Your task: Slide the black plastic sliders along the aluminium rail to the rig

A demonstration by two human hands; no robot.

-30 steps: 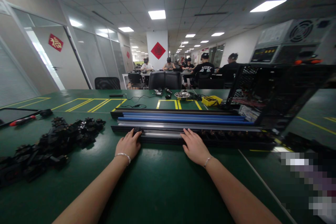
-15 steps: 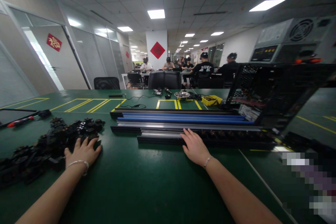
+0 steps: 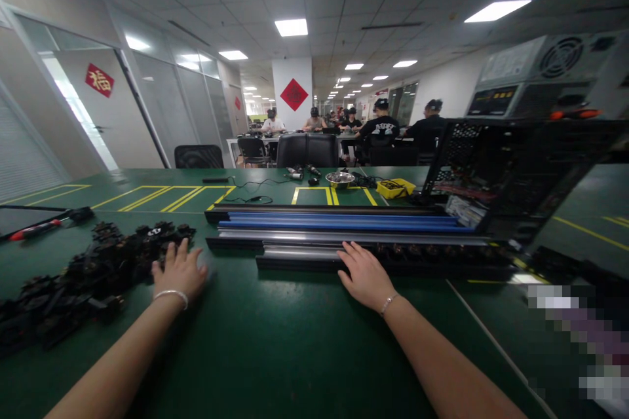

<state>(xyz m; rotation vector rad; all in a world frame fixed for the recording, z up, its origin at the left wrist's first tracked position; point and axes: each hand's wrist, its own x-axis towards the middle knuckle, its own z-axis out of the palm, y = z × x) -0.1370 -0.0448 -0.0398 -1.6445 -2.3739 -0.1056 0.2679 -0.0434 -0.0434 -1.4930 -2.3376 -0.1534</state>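
Note:
My left hand (image 3: pixel 177 273), a bracelet at its wrist, is over the right edge of a heap of small black parts (image 3: pixel 93 268) on the green table. Its fingers are spread and slightly blurred; what is under the palm is hidden. My right hand (image 3: pixel 366 276) lies with stretched fingers across a short black rail with a silver strip (image 3: pixel 299 253). To the right of its fingers, a row of small dark parts (image 3: pixel 427 252) sits along the same rail. Behind it are a longer silver-topped rail (image 3: pixel 295 236) and a blue one (image 3: pixel 339 220).
An opened black computer case (image 3: pixel 521 177) with power supplies (image 3: pixel 550 72) on top stands at the right. Farther back are a metal bowl (image 3: pixel 340 178), a yellow tray (image 3: pixel 396 190) and cables. A red-handled tool (image 3: pixel 37 229) lies left. Several people sit in the background.
My left hand has moved right and slightly forward, from the heap's near side to its right edge. My right hand has stayed on the rail.

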